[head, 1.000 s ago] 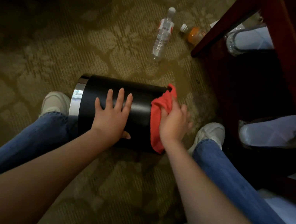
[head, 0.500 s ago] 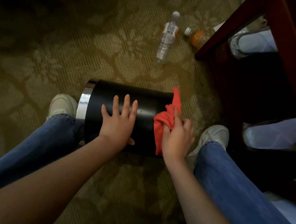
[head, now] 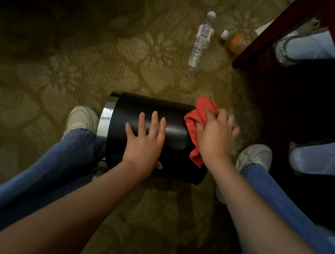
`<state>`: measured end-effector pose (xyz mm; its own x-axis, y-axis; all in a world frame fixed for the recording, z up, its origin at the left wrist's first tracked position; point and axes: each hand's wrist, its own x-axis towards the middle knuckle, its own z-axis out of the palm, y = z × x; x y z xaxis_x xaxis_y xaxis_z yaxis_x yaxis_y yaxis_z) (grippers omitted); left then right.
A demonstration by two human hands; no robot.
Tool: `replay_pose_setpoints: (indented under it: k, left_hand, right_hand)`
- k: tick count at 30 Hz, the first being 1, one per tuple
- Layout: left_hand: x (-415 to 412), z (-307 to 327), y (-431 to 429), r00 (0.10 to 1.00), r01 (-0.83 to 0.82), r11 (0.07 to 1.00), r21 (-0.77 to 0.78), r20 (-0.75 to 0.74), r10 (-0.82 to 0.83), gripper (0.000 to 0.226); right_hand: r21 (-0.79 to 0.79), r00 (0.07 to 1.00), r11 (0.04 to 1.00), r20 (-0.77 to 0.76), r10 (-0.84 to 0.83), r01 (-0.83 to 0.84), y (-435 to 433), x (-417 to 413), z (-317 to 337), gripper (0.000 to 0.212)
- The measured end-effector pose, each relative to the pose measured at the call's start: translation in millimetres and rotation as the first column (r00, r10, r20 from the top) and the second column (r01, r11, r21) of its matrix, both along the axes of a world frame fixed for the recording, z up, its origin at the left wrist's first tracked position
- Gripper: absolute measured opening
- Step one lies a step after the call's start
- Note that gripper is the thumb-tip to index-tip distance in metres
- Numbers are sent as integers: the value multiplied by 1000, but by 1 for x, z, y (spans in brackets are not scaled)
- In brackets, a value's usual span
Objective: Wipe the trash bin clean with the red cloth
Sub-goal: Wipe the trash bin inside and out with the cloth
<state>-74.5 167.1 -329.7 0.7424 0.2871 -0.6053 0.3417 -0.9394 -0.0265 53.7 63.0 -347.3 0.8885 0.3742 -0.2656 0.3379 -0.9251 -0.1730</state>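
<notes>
The black trash bin (head: 175,128) lies on its side on the carpet between my feet, its chrome rim (head: 105,117) pointing left. My left hand (head: 144,143) rests flat on the bin's upper side, fingers spread and straight. The red cloth (head: 196,120) is bunched against the bin's right end. My right hand (head: 213,134) presses the cloth onto the bin, fingers spread over it and slightly blurred.
A clear water bottle (head: 200,42) and an orange drink bottle (head: 236,42) lie on the patterned carpet beyond the bin. A dark red wooden furniture leg (head: 264,36) stands at the right, with plastic-wrapped items under it. My white shoes (head: 82,120) flank the bin.
My right hand has slid the red cloth up and to the right across the bin's right end. My left hand has stayed flat on the bin.
</notes>
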Motion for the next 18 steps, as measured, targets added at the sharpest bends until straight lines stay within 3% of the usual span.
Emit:
replay_pose_setpoints:
  k: [5, 10, 14, 18]
  left_hand:
    - [11, 11, 22, 1000, 26, 998, -49, -12, -27, 109]
    - [-10, 21, 91, 996, -22, 999, 28, -89, 25, 104]
    - [-13, 17, 97, 994, -25, 999, -22, -106, 23, 104]
    - [-15, 12, 99, 997, -52, 998, -39, -67, 50, 107]
  right_hand:
    - [41, 967, 970, 97, 235, -240, -14, -45, 8, 55]
    - [61, 975, 976, 82, 205, -211, -23, -32, 8, 57]
    - [114, 980, 981, 141, 143, -160, -7, -46, 1, 56]
    - [156, 960, 955, 165, 229, -254, 55, -78, -5, 53]
